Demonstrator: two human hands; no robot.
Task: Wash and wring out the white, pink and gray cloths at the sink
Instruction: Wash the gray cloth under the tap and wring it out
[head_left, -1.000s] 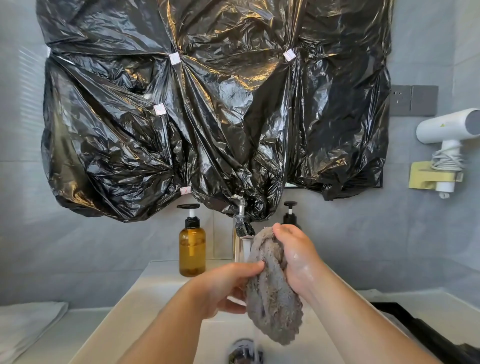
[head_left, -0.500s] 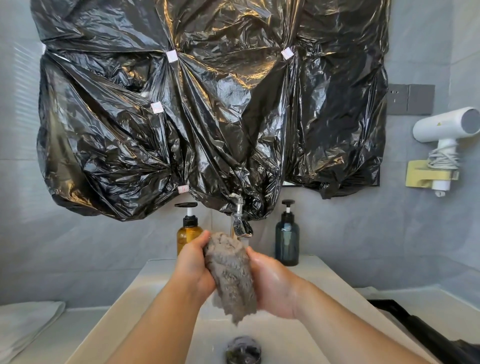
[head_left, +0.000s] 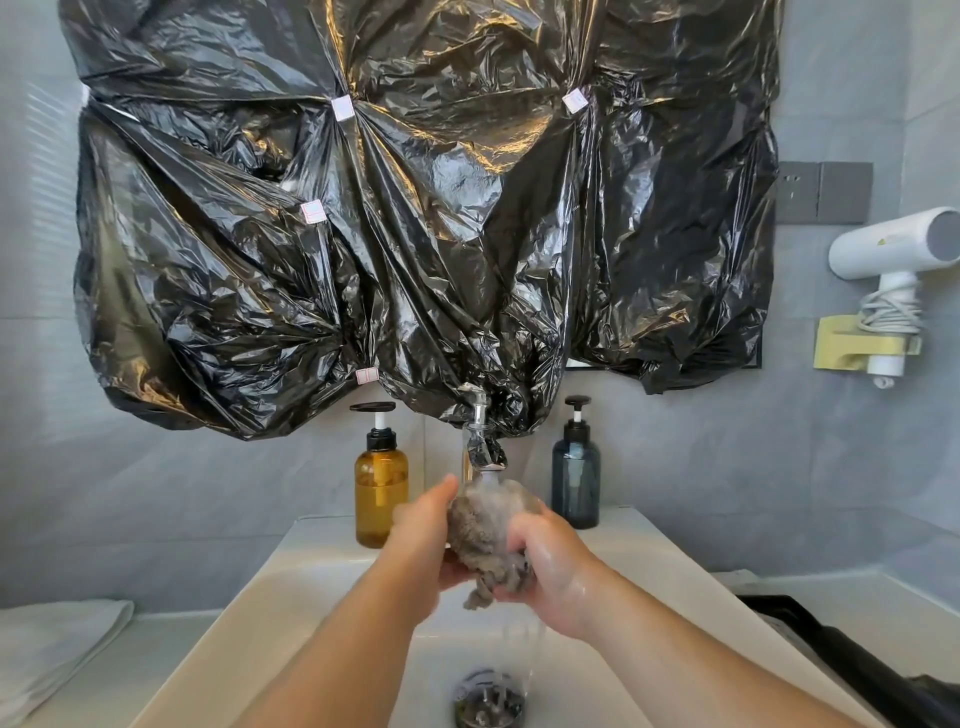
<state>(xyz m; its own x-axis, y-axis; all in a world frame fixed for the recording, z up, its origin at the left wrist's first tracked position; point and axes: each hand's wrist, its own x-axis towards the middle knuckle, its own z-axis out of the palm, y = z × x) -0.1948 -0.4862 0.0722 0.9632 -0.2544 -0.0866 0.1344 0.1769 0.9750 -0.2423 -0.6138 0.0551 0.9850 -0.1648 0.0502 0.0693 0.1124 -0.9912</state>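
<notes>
Gripping gray cloth (head_left: 483, 530) under the faucet (head_left: 483, 452).
Left hand (head_left: 421, 543) and right hand (head_left: 548, 569) clench it; amber bottle (head_left: 381, 493), blue bottle (head_left: 575, 483) behind.

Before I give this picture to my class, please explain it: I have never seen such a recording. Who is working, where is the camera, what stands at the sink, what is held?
No machine here: a person works with bare hands. The one camera sits on the person's head, looking forward and down, so both forearms reach into view. The left hand and the right hand each grip a bunched gray cloth under the faucet, above the white sink; water seems to fall toward the drain. Behind stand an amber pump bottle and a dark blue pump bottle. A folded white towel lies on the counter at left. Black plastic covers the wall above.
</notes>
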